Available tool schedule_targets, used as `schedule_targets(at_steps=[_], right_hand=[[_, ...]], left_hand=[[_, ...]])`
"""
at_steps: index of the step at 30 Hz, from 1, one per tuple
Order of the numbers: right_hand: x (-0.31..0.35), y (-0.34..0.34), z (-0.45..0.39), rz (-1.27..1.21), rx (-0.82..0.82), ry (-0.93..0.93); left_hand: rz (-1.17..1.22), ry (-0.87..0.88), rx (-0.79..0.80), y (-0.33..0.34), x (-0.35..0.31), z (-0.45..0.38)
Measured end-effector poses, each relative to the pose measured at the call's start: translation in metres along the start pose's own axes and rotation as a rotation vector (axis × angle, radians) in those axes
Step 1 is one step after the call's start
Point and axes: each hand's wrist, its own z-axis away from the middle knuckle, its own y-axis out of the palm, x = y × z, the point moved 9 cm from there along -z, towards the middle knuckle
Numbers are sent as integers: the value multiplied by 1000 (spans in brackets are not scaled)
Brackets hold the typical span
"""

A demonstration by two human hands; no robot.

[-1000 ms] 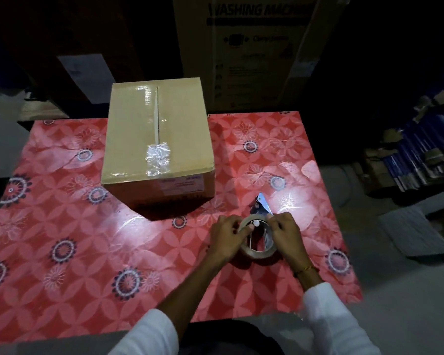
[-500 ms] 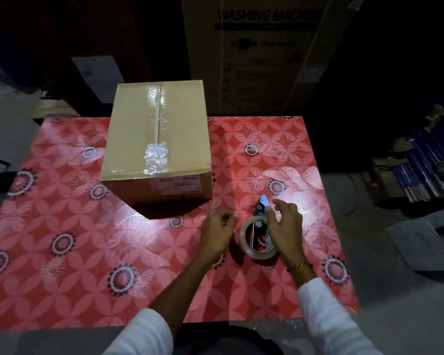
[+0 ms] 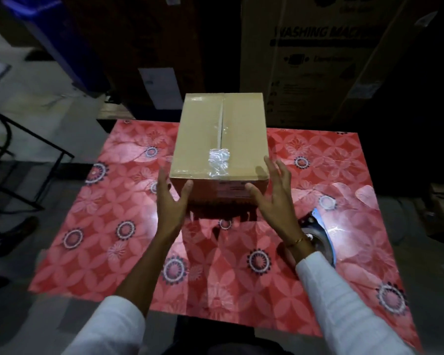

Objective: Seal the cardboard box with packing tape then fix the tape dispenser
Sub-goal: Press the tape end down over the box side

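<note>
Both hands, left hand [image 3: 171, 201] and right hand [image 3: 272, 198], reach with spread, empty grip to the near corners of the cardboard box [image 3: 219, 139], so the next move calls for closing on it, with the tape dispenser [image 3: 318, 234] lying right of it.

Dim storeroom or appliance-shop back area. Landmark: surface [image 3: 128, 201] under glossy red floral plastic cover. Directly behind it, tall cardboard appliance carton [image 3: 318, 60] printed "WASHING MAC…", with handling symbols and stickers. Left of that carton, more dark stacked cartons, one with white paper label [image 3: 160, 87]. Far left behind surface, blue bin [image 3: 49, 34] and bare grey concrete floor [image 3: 36, 103]. Left of surface, black metal frame [image 3: 23, 155]. Only light falls on surface; surroundings nearly black.
</note>
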Motion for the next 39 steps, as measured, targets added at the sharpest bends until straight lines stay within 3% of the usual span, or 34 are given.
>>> schedule_targets(at_steps=[3, 6, 12, 18, 24, 29, 34, 39], right_hand=[[1, 8, -8, -34, 32, 32], [6, 9, -11, -90, -11, 41], [43, -10, -24, 4, -157, -10], [105, -43, -46, 207, -299, -61], [143, -71, -59, 353, -398, -79], [151, -66, -66, 432, -366, -141], [162, -61, -70, 445, -324, -221], [169, -58, -85, 500, -252, -245]], left_hand=[[-71, 64, 188, 4, -12, -20], [-140, 97, 204, -3, -18, -29], [-387, 343, 73, -22, -82, -45], [-720, 612, -166, -46, -177, -55], [-690, 601, -164, -59, -213, -57], [-709, 633, -131, -33, -229, -53], [-673, 734, 7, 4, -240, -46], [-662, 710, -16, 7, -241, -53]])
